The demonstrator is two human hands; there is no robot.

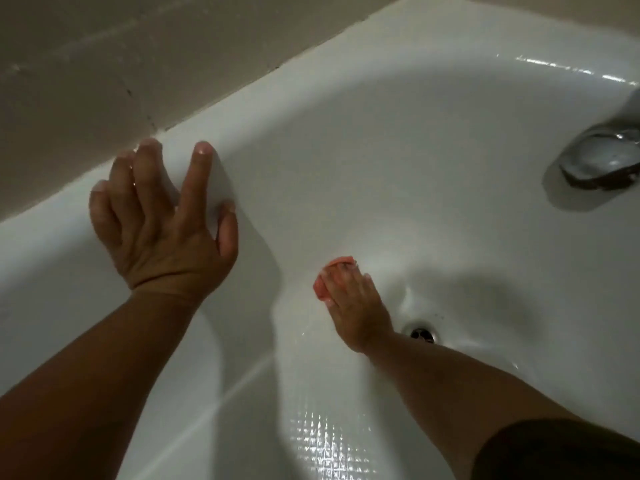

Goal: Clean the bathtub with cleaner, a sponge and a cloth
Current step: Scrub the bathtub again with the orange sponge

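Left hand (162, 233) spread flat on bathtub (311, 74) rim; right hand (356, 310) grips pink sponge (320, 289) inside, near drain (420, 332).

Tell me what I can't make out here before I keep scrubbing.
Head view:
- Pink sponge: mostly hidden under the right hand; shape unclear.
- Round metal drain: partly behind the right wrist.
- Chrome spout fitting: blurred, cut off by the right edge.
- Cleaner and cloth: not in frame.

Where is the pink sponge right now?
In the head view, the sponge is near the middle of the picture, gripped in the right hand and pressed against the bathtub inner surface, just up and left of the drain.
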